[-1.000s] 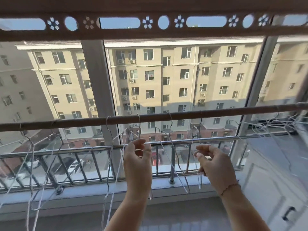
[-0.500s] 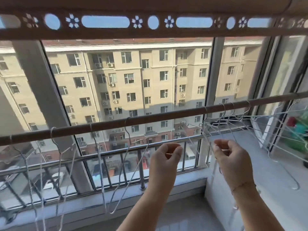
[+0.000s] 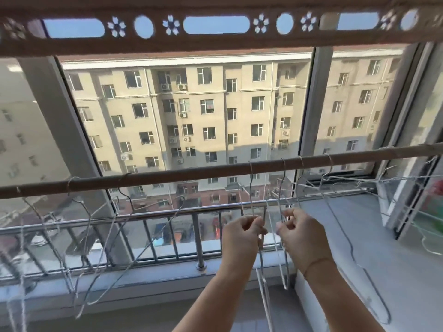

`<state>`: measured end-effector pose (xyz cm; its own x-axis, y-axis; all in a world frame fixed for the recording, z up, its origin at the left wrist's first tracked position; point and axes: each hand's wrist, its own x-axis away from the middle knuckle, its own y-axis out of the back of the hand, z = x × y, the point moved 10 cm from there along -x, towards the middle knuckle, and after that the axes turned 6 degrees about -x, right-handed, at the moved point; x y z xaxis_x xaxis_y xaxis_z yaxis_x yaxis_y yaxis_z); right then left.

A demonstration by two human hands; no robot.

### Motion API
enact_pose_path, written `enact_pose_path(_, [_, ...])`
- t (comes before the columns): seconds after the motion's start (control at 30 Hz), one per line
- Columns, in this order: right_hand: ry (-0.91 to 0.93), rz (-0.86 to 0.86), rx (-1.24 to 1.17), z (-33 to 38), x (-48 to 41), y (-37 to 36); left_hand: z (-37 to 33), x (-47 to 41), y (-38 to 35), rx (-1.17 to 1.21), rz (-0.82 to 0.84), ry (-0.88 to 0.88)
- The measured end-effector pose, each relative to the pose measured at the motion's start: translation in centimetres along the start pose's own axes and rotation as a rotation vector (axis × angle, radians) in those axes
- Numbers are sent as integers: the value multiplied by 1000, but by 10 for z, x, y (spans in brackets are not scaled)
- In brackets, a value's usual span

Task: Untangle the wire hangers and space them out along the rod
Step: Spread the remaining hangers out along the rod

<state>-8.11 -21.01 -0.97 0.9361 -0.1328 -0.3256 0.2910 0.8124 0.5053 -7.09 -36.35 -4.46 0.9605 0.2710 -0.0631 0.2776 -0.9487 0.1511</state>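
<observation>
Here the rod [image 3: 191, 172] spans the window [image 3: 191, 116] left to right, rising rightward. Wire hangers [image 3: 250, 188] dangle along it, hooks up, long wires pointing down. Mid-rod, left hand [image 3: 242, 236] and right hand [image 3: 302, 233] each hold a pinching grip on a hanger wire.

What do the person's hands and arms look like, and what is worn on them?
The left hand and right hand are bare: no gloves, no sleeves in view, no rings visible. A thin cord bracelet circles the right wrist.
</observation>
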Motion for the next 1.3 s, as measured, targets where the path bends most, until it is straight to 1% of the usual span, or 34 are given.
enact_pose_path(0.13, [5, 93, -95, 7, 2, -18, 6, 2, 31, 3, -133, 13])
enact_pose_path(0.27, [68, 211, -176, 31, 15, -43, 16, 5, 74, 128, -271, 44])
enact_pose_path(0.4, [122, 270, -213, 51, 24, -67, 19, 8, 112, 177, -348, 37])
enact_pose_path(0.53, [107, 292, -238, 55, 28, -83, 20, 10, 139, 170, -399, 17])
enact_pose_path(0.7, [107, 274, -220, 56, 27, -84, 24, 10, 145, 142, -391, 40])
enact_pose_path(0.9, [82, 235, -194, 51, 24, -80, 28, 7, 139, 110, -343, 52])
enact_pose_path(1.13, [22, 122, -216, 38, 16, -64, 20, 7, 125, 99, -273, 35])
enact_pose_path(1.3, [-13, 59, -217, 29, 14, -49, 19, 5, 114, 109, -204, 55])
